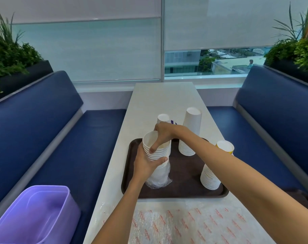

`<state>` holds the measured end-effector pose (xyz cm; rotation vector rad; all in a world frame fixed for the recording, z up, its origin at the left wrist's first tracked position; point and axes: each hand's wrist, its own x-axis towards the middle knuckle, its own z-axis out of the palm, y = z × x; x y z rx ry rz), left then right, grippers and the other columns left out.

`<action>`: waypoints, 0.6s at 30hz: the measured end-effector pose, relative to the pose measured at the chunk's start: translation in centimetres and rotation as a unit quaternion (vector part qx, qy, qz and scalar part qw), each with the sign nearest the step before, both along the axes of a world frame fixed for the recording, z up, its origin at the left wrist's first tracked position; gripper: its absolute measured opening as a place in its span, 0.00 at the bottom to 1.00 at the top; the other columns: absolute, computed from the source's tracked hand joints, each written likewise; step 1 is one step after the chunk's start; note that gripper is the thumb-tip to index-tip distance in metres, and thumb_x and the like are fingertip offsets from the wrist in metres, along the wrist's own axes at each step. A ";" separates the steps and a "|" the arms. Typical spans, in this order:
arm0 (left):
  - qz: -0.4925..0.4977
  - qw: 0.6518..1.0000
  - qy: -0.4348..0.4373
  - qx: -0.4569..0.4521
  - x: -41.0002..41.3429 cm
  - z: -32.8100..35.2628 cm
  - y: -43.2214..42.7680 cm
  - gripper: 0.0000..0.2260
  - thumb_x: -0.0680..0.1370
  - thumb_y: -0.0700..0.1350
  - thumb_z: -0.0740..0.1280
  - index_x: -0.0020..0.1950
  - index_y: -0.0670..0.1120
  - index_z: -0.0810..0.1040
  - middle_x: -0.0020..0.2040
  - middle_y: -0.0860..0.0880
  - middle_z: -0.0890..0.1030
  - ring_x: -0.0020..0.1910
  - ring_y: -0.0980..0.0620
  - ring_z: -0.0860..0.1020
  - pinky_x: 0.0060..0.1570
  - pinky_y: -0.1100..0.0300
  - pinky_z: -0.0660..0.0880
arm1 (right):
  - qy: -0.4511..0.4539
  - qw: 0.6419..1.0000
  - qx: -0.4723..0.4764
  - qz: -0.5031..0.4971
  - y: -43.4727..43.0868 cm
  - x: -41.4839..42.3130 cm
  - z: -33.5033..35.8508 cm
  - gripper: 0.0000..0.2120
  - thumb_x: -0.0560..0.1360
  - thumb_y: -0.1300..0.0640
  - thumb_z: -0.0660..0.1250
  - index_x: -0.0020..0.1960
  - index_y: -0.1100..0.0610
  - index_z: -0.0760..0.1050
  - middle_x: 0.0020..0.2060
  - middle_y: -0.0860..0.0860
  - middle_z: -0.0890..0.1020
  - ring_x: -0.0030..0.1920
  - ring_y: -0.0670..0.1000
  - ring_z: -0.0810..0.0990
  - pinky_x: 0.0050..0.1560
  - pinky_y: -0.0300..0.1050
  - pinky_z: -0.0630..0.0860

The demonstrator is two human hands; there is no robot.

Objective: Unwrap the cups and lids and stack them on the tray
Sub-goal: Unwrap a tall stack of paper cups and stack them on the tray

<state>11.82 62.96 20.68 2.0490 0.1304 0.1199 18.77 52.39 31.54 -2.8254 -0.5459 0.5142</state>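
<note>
A stack of white paper cups (pixel 156 152) stands mouth-up on the dark brown tray (pixel 185 191), its lower half still in clear plastic wrap (pixel 158 180). My left hand (pixel 147 166) grips the stack's side above the wrap. My right hand (pixel 163 136) pinches the rim of the top cup, thumb inside. Upside-down cup stacks also stand on the tray: one white (pixel 191 131) at the back, one with a yellow top (pixel 214 168) at the right. Another inverted stack (pixel 163 118) shows behind my right hand.
A printed bubble-wrap sheet (pixel 193 224) lies on the white table (pixel 160 99) in front of the tray. A purple bin (pixel 37 215) sits on the blue bench at lower left. Blue benches flank the table, with planters behind them.
</note>
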 end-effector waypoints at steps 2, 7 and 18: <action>-0.001 1.000 -0.002 -0.002 0.1 -0.1 0.0 0.43 0.66 0.53 0.78 0.74 0.50 0.58 0.72 0.49 0.67 0.70 0.48 0.68 0.68 0.56 0.65 | -0.005 1.000 -0.007 0.002 0.1 0.1 0.2 0.33 0.65 0.39 0.75 0.60 0.60 0.74 0.52 0.53 0.79 0.54 0.54 0.77 0.47 0.43 0.74; -0.004 1.000 -0.019 -0.009 0.0 0.1 0.1 0.43 0.65 0.51 0.79 0.73 0.49 0.60 0.70 0.49 0.69 0.68 0.48 0.69 0.68 0.52 0.67 | -0.013 1.000 0.006 0.004 -0.2 0.2 1.7 0.32 0.65 0.40 0.75 0.61 0.59 0.74 0.55 0.52 0.79 0.52 0.54 0.77 0.49 0.45 0.75; -0.014 0.999 -0.023 -0.030 0.5 -0.3 0.3 0.43 0.63 0.50 0.80 0.72 0.49 0.62 0.69 0.50 0.70 0.67 0.48 0.70 0.63 0.58 0.68 | 0.084 0.983 0.133 -0.092 -6.2 -0.2 6.2 0.34 0.72 0.49 0.72 0.71 0.53 0.59 0.63 0.52 0.70 0.59 0.53 0.73 0.55 0.45 0.76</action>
